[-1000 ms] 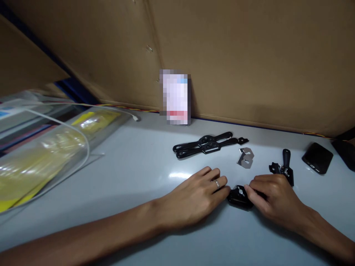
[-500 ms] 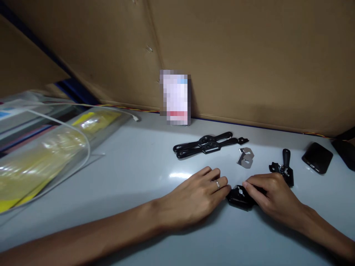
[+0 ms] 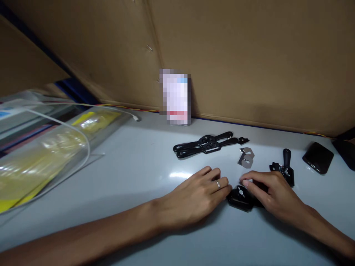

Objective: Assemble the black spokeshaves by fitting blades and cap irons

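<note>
Tool (image 3: 239, 203) partly hidden behind right hand (image 3: 273, 192).

Left hand (image 3: 198, 195) and right hand (image 3: 274, 190) partly conceal the tool (image 3: 240, 203). Panel (image 3: 177, 96): pixelated, illegible. Left edge crops the bag (image 3: 59, 157).

No text, brand or number is legible. Beyond the grip and to its left, the panel (image 3: 177, 95) is pixelated; a blue patch (image 3: 182, 80) at upper right and a red band (image 3: 176, 113) near its foot yield no characters. Far left of the grip, a blue mark (image 3: 4, 111) is too blurred to read. Beyond the grip, relief on the paired tools (image 3: 212, 145) resolves into no letters.
</note>
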The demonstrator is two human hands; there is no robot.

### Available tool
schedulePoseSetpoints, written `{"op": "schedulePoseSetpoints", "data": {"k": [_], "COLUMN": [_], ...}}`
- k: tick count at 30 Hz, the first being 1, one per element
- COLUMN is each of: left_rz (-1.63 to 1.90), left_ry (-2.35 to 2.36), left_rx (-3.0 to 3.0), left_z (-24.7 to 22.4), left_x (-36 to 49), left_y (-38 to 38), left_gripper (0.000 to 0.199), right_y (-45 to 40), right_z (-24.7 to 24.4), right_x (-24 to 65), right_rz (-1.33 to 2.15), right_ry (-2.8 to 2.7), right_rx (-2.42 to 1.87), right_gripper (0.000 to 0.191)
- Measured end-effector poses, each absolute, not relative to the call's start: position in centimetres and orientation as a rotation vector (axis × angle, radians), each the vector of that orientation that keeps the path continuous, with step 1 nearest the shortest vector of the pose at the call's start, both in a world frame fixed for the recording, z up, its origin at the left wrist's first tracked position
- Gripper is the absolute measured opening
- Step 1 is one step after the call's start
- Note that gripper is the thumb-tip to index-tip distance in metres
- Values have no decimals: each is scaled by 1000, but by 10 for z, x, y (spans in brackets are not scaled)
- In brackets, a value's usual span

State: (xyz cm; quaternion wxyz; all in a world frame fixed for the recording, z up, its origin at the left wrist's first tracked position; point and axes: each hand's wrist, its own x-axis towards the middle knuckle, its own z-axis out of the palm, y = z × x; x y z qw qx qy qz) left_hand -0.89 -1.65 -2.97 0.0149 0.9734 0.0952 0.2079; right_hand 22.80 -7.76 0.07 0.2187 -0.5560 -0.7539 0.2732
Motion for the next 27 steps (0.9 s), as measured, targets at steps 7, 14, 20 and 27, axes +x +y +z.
{"op": "schedulePoseSetpoints", "data": {"k": [7,14,20,27], "left_rz": [624,673,628,610], "left_ry": [300,290,299,313], "left_rx": [3020,3025,3039,3036], "left_z": [-28,-30,-30,-29], "left_x": [-9,-9,-9,-10], "left_y": [-17,-16,-16,-16], "left_gripper": [19,18,18,19], "right_y": [-81,-80,-80,-83], "right_z": [3,4,1,12], "right_x": [226,228,227,233], "right_rz": [796,758,738,607], "right_ry": [-2180,-2182,-2184,-2310], "right_rx": [-1329,-1381,-1440,-1511], "right_gripper": [29,26,27,26]}}
